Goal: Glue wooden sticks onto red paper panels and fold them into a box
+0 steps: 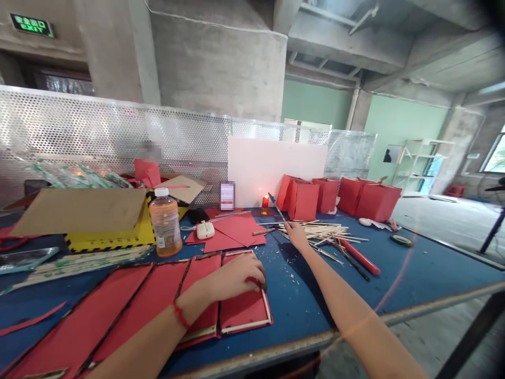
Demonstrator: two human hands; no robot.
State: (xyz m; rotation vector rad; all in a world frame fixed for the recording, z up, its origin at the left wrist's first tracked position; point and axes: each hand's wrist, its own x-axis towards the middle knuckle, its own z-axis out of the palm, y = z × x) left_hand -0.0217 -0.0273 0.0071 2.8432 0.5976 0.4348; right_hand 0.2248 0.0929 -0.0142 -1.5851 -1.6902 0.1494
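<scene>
My left hand (235, 276) lies with curled fingers on the right-hand panel of a row of red paper panels (130, 310) edged with thin wooden strips, on a blue table (426, 268). A red band circles that wrist. My right hand (295, 231) reaches far across the table and pinches a thin dark stick (276, 206) that points up toward a small lit red candle (265, 204). Just right of that hand lies a heap of wooden sticks (319, 230).
An orange drink bottle (165, 223), a white earbud case (205, 230), loose red sheets (236, 230) and an open cardboard box (90, 218) stand behind the panels. Red paper boxes (339, 197) line the back right. A red tube (360, 256) and tape roll (401, 240) lie right.
</scene>
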